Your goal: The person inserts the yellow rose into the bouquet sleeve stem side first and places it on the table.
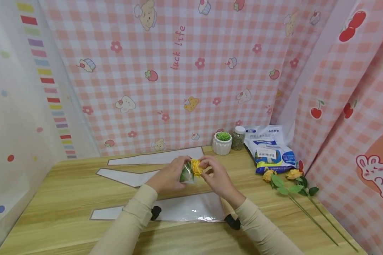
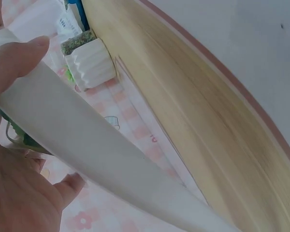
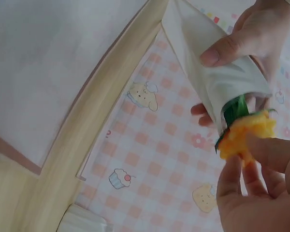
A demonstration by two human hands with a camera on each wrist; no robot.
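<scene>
My left hand point(image 1: 169, 176) grips a white, tapering flower sleeve point(image 3: 217, 75), with the thumb on one side of it. Out of the sleeve's wide end shows a yellow rose point(image 1: 196, 167) with green leaves; its stem is hidden inside. The fingers and thumb of my right hand point(image 1: 219, 179) pinch the bloom at its petals. In the left wrist view the sleeve point(image 2: 96, 135) narrows toward the lower right.
Flat white brown-edged sleeves point(image 1: 191, 209) lie on the wooden table point(image 1: 64, 191). A potted succulent point(image 1: 222, 144), a jar point(image 1: 239, 137) and a blue-white bag point(image 1: 271, 150) stand at the back right. Two yellow roses point(image 1: 293, 189) lie at the right edge, near the curtain.
</scene>
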